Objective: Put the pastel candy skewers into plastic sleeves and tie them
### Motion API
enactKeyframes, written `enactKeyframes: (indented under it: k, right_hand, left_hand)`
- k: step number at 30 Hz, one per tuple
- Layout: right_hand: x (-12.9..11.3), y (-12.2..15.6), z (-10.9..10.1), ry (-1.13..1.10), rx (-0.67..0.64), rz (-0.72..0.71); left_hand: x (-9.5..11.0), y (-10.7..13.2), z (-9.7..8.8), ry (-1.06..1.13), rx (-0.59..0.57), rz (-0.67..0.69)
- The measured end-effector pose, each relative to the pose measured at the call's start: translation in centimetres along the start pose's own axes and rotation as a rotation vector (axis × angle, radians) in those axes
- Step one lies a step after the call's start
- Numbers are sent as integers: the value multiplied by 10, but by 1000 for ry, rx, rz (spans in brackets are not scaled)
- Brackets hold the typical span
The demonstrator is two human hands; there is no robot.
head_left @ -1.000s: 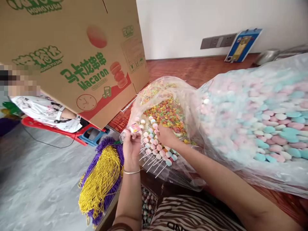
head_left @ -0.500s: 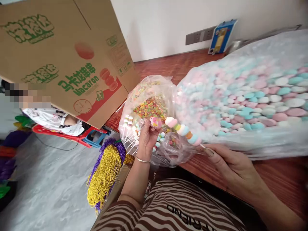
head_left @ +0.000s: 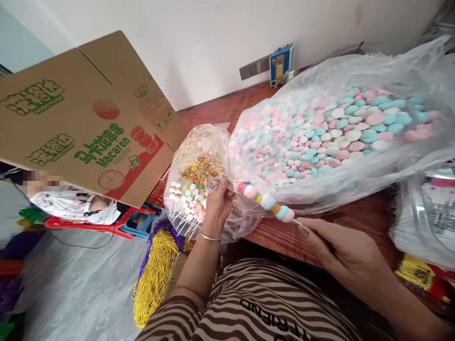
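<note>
My right hand point(head_left: 341, 251) pinches the white stick of a marshmallow skewer point(head_left: 270, 203), which slants up and to the left over the table. Pastel pink, white, blue, green and orange pieces are threaded along it. Close to its upper end, my left hand point(head_left: 218, 206) is closed, fingertips on a pink candy piece point(head_left: 240, 186) with a patterned face. That piece touches the skewer's tip; whether the stick has gone into it, I cannot tell. Behind the left hand lies a clear bag point(head_left: 199, 135) with small colourful rings and finished marshmallow skewers point(head_left: 194, 201).
A large clear bag of pastel marshmallows point(head_left: 320, 142) covers much of the wooden table point(head_left: 220, 104). A cardboard box point(head_left: 85, 118) stands at left, with a seated person beyond it. Packaged goods point(head_left: 430, 218) lie at right. Gold bead strands point(head_left: 156, 279) hang below.
The pink piece in my left hand, apart from the skewer before, now meets its upper end. My view has turned right, bringing the packages at right into sight.
</note>
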State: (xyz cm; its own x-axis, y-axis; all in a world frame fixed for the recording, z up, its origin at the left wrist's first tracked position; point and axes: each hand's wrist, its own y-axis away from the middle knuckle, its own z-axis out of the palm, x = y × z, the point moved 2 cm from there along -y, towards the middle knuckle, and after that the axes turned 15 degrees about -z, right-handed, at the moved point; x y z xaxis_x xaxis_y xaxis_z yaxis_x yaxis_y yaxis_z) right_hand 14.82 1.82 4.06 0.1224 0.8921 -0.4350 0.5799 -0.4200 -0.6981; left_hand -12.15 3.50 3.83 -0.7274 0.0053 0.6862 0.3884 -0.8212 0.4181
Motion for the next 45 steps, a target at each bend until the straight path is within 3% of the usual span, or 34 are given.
enactKeyframes:
  k: [4,8,11,16,19,22,26,29,32,37,40,43,45]
  right_hand:
    - [-1,4,-2,279,28,-103]
    - [-3,5,-3,233,40,-61]
    - [-2,4,-1,-50,47,111]
    - [4,9,20,-713,68,604]
    - [4,11,32,-928,146,741]
    - [2,8,32,-639,163,604]
    - [-5,2,29,-64,192,208]
    - [-8,-1,30,126,215,50]
    - [-7,-1,31,-21,215,169]
    - [-1,2,38,-697,179,658]
    - [0,2,46,-1017,207,820]
    - [0,1,49,-1009,214,807]
    - [0,2,47,-761,209,698]
  left_hand:
    - [-1,-2,0,-47,42,64]
    - [-3,-3,1,-85,52,60]
    - [-5,-5,1,-132,38,47]
    - [-7,-4,2,-181,-23,109]
    - [-7,-1,2,-226,2,108]
    - [-7,2,1,-293,15,131]
    - [-5,4,0,-343,12,160]
    - [-4,5,-1,-348,3,162]
    - [-4,4,-2,-328,3,143]
    - [-8,3,-4,-216,70,60]
    - [-12,1,-6,-163,58,47]
    - [-13,0,-7,-169,46,57]
    - [-11,0,-6,-217,47,64]
